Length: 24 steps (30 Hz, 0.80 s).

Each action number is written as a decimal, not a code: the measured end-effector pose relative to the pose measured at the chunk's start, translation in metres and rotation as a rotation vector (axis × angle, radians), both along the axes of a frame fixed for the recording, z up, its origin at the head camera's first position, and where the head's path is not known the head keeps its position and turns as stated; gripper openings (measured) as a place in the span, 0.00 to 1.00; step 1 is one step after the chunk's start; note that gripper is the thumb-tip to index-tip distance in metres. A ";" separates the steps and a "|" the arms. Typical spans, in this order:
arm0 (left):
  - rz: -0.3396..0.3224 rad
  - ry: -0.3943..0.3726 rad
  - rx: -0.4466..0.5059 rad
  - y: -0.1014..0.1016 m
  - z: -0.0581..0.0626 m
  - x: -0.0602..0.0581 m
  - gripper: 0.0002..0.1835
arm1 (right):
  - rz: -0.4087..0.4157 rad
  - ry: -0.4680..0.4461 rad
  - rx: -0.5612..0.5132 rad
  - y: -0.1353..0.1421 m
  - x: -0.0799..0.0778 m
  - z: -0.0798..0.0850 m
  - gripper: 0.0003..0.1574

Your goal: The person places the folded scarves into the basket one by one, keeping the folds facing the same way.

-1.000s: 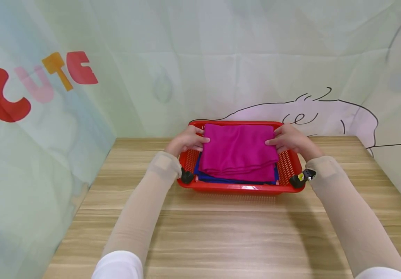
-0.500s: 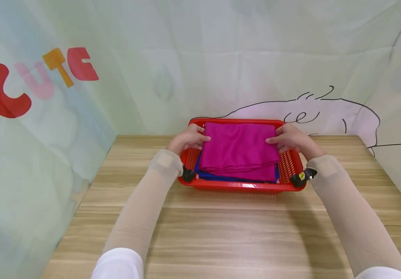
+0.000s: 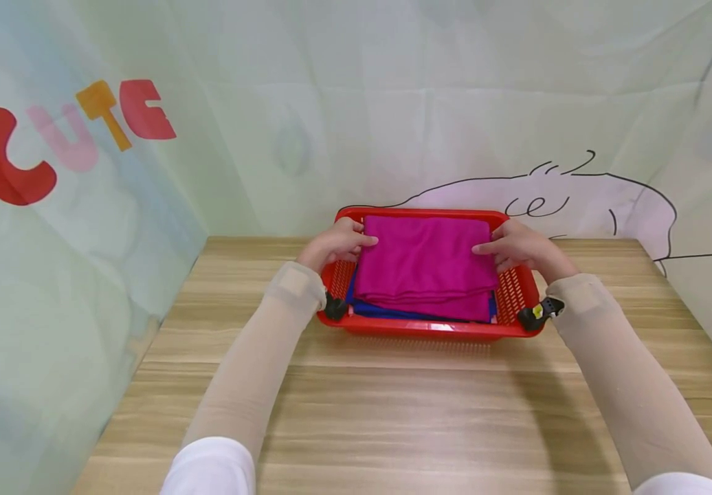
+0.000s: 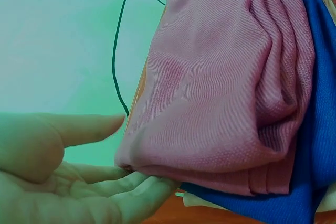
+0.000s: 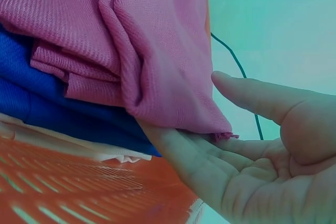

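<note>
A folded magenta cloth (image 3: 427,258) lies on top of a folded blue cloth (image 3: 393,311) in a red plastic basket (image 3: 430,330). At the magenta cloth's left edge is my left hand (image 3: 339,244); in the left wrist view its fingers (image 4: 142,192) reach under the fold, with the thumb raised apart from them. My right hand (image 3: 519,247) is at the opposite edge. In the right wrist view its fingers (image 5: 189,156) slip beneath the cloth's corner, and the thumb stands away from the fabric. The fingertips under the cloth are hidden on both sides.
The basket stands near the back of a wooden table (image 3: 393,419). Close behind it hangs a printed curtain (image 3: 356,124), which also runs along the left side. A pale cloth (image 5: 79,145) shows beneath the blue one.
My left thumb has shifted slightly right over the cloth's edge. The basket and scene sit a little higher in the head view; otherwise hands and cloths stay nearly the same.
</note>
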<state>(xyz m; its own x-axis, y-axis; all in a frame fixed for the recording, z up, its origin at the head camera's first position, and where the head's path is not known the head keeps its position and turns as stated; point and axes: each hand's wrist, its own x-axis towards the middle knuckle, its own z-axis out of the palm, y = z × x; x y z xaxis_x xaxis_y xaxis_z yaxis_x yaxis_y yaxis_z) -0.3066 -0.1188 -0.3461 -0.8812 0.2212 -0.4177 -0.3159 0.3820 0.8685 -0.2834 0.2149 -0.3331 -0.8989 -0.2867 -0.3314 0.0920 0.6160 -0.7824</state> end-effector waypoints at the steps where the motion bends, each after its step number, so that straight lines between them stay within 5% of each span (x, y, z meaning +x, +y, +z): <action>1: 0.003 0.001 -0.003 0.000 0.001 0.000 0.38 | 0.002 0.002 0.001 0.000 0.001 0.001 0.21; 16: -0.030 0.003 0.013 -0.001 0.007 0.004 0.40 | 0.021 0.061 0.025 0.000 0.006 0.007 0.18; 24: -0.066 0.010 0.049 -0.004 0.010 0.003 0.37 | 0.040 0.060 0.023 0.004 0.009 0.012 0.32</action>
<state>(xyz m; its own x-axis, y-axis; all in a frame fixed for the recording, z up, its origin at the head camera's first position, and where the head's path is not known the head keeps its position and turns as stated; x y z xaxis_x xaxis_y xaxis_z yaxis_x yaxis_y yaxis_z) -0.3033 -0.1231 -0.3359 -0.8682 0.2985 -0.3963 -0.2828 0.3585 0.8896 -0.2749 0.2190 -0.3210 -0.9051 -0.3159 -0.2846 0.0205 0.6361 -0.7714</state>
